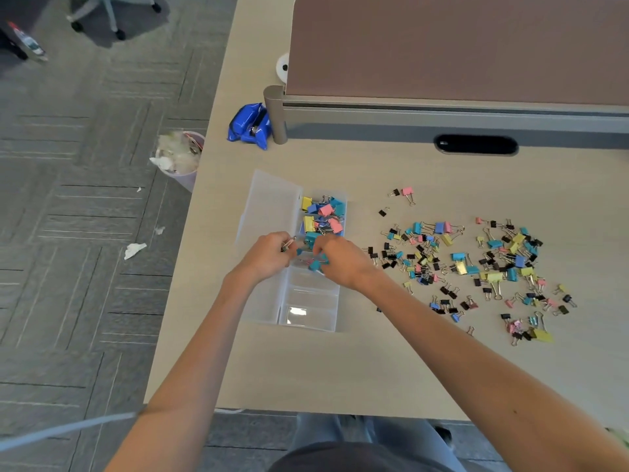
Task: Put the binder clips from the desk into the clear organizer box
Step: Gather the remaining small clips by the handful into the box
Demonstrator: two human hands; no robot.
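The clear organizer box (308,310) lies on the desk with its lid (270,202) folded open to the left. Its far compartments hold several yellow, pink and blue binder clips (323,212); the near ones look bare. Both hands hover over the box's middle. My left hand (267,255) pinches a binder clip by its wire handles (289,242). My right hand (342,262) grips teal binder clips (316,264) just above a compartment. Many loose clips of several colours and sizes (476,267) lie scattered to the right.
A brown partition (459,46) with a grey rail runs along the desk's far side. A blue packet (250,126) leans by its post. A full waste bin (180,155) stands on the carpet by the left desk edge, with paper scraps around it.
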